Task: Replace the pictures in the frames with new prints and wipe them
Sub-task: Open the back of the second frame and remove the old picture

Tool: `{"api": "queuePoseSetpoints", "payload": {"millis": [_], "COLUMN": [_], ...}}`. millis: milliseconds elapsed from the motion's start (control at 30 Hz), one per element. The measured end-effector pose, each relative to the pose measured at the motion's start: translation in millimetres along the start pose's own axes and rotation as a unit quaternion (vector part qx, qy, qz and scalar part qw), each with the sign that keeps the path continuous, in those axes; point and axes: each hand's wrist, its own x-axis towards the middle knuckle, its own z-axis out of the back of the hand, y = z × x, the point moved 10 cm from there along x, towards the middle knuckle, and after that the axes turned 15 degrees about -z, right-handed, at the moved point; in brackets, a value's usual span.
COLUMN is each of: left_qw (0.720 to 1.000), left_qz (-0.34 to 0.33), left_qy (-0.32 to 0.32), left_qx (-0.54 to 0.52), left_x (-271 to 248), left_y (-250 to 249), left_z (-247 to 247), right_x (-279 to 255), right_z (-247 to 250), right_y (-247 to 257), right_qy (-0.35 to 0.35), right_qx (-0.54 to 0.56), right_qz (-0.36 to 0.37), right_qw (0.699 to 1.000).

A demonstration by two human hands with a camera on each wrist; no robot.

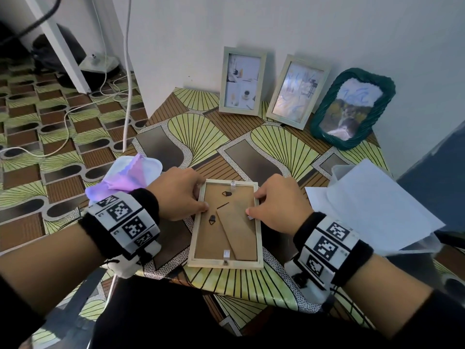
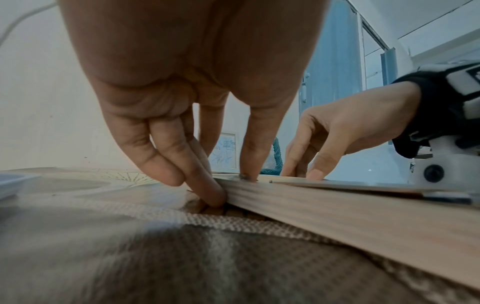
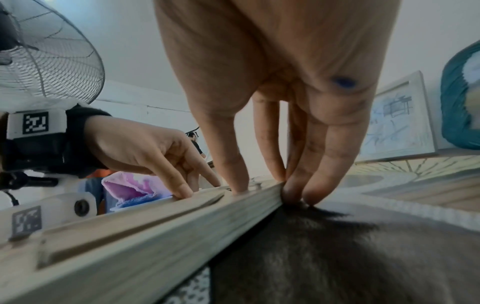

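A pale wooden picture frame [image 1: 221, 238] lies face down on the patterned table [image 1: 161, 144], its brown backboard, folded stand leg and two black hangers facing up. My left hand [image 1: 202, 197] grips the frame's left side near the far corner, thumb on the backboard and fingers against the outer edge [image 2: 337, 216]. My right hand [image 1: 253, 202] grips the right side the same way, thumb on top and fingertips [image 3: 293, 193] down the outer edge of the frame [image 3: 155, 232]. White print sheets [image 1: 372, 205] lie to the right.
Three framed pictures lean on the wall at the back: two pale ones [image 1: 241, 81], [image 1: 297, 91] and a green woven one [image 1: 352, 107]. A purple and white cloth [image 1: 133, 175] sits at the table's left edge. Cables run over the floor [image 1: 65, 127]. A fan [image 3: 46, 51] stands behind.
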Motion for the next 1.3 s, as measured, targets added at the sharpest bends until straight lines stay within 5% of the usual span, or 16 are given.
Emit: {"api": "queuePoseSetpoints", "payload": {"millis": [633, 767, 867, 967, 1133, 1300], "left_qw": [0.998, 0.993, 0.985, 0.988, 0.977, 0.962], "left_qz": [0.045, -0.001, -0.036, -0.095, -0.202, -0.202], "left_qy": [-0.012, 0.023, -0.052, -0.101, 0.030, 0.097], "left_qx": [-0.040, -0.118, -0.160, -0.075, 0.069, 0.157], "left_x": [-2.4, -11.3, -32.0, -65.9, -117.9, -145.1], "left_y": [15.2, -4.1, -15.7, -30.1, -65.9, -66.4], "left_z": [-4.5, -6.0, 5.0, 13.2, -18.6, -41.5], "right_x": [-5.7, 0.5, 0.6, -2.9, -1.1, -2.0], "right_z": [-6.3, 3.6, 15.0, 10.1, -23.3, -38.2], "right_y": [-9.4, -16.6, -3.3, 15.5, 30.5, 25.1], "right_qy": [0.039, 0.004, -0.059, -0.031, 0.070, 0.099], "right_qx": [0.032, 0.081, 0.037, -0.010, -0.143, -0.219], "right_qz": [0.074, 0.074, 0.125, 0.195, 0.230, 0.211], "right_qw": [0.996, 0.994, 0.990, 0.980, 0.960, 0.947]}}
